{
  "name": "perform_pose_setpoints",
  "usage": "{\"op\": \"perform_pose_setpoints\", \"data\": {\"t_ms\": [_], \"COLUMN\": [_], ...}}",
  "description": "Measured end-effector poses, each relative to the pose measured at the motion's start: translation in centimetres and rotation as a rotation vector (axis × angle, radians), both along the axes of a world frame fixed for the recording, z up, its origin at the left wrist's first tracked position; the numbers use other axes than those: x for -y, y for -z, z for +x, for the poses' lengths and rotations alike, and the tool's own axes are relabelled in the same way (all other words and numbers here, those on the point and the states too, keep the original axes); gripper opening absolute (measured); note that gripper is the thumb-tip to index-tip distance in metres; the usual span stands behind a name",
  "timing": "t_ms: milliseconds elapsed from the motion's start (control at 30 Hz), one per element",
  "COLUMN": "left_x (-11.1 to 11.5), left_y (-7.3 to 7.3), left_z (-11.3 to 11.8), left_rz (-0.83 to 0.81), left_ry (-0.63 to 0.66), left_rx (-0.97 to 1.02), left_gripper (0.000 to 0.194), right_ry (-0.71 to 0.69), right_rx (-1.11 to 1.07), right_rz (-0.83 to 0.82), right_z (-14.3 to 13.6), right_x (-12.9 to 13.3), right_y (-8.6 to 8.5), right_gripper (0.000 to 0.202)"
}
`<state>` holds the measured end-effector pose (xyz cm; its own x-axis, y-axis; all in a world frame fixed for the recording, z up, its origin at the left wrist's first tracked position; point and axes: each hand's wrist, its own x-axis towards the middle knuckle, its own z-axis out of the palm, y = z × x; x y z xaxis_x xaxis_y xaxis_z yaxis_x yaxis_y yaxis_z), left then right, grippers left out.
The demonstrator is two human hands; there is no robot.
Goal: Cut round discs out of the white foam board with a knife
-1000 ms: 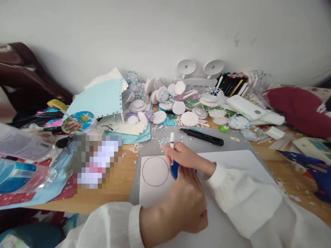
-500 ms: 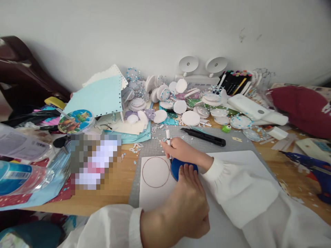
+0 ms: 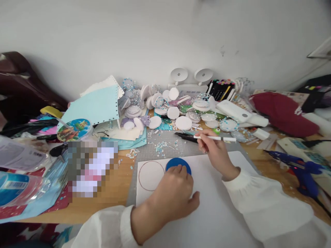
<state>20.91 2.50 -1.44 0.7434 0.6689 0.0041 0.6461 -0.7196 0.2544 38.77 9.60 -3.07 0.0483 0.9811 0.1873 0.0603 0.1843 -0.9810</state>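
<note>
A white sheet (image 3: 207, 193) lies on a grey cutting mat (image 3: 155, 146), with a thin reddish circle outline (image 3: 151, 176) drawn at its upper left. Right beside the outline sits a round blue disc (image 3: 178, 163). My left hand (image 3: 174, 193) rests on the disc's lower part, fingers bent over it and thumb apart. Above the sheet's upper right, my right hand (image 3: 216, 151) is closed on a white marker (image 3: 219, 138), held nearly level. A black cutter (image 3: 184, 136) lies on the mat, partly behind the right hand.
White discs (image 3: 183, 123) and scraps are heaped along the wall behind the mat. Blue glue gun (image 3: 300, 168) and maroon cap (image 3: 281, 113) are at the right. Light blue paper (image 3: 93, 106), a plastic bottle (image 3: 18, 184) and a colourful round lid (image 3: 73, 130) are at the left.
My right hand has lifted away from the disc's edge and moved right, tilting the marker from upright to nearly level. My left hand's fingers are more bent on the disc. The view has shifted.
</note>
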Motion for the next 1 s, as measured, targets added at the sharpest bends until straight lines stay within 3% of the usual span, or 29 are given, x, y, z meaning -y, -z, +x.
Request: {"op": "perform_pose_setpoints", "data": {"t_ms": [67, 200, 333, 367, 433, 500, 567, 800, 1000], "left_x": [-0.8, -2.1, -3.2, -3.4, -3.7, -3.9, -3.9, -3.3, -3.3], "left_y": [-0.3, -0.1, -1.0, -1.6, -2.8, -3.9, -4.6, -5.0, -4.8], "left_z": [-0.3, -1.0, -2.6, -3.1, -4.1, -4.8, -5.3, -4.3, -3.1], "left_rz": [-0.027, -0.052, -0.158, -0.241, -0.652, -1.005, -1.203, -1.348, -1.630], "left_ry": [-0.068, -0.196, -0.233, -0.260, -0.300, -0.282, -0.258, -0.293, -0.089], "left_rx": [0.051, 0.137, 0.238, 0.329, 0.712, 1.037, 1.197, 1.176, 1.457], "left_gripper": [0.029, 0.058, 0.059, 0.060, 0.055, 0.064, 0.074, 0.078, 0.059], "right_ry": [0.030, 0.062, 0.061, 0.057, 0.050, 0.041, 0.032, 0.004, -0.007], "right_rx": [-0.106, -0.269, -0.370, -0.390, -0.429, -0.460, -0.484, -0.519, -0.517], "right_rz": [-0.026, -0.076, -0.101, -0.105, -0.113, -0.122, -0.129, -0.138, -0.135], "right_z": [0.7, 0.9, 0.9, 0.9, 1.0, 1.1, 1.1, 1.2, 1.2], "right_x": [0.8, 1.5, 1.3, 1.3, 1.2, 1.1, 1.1, 1.1, 1.1], "right_y": [1.4, 3.7, 4.1, 4.0, 3.9, 3.8, 3.8, 3.8, 3.7], "right_gripper": [0.014, 0.012, 0.013, 0.013, 0.013, 0.012, 0.012, 0.012, 0.011]}}
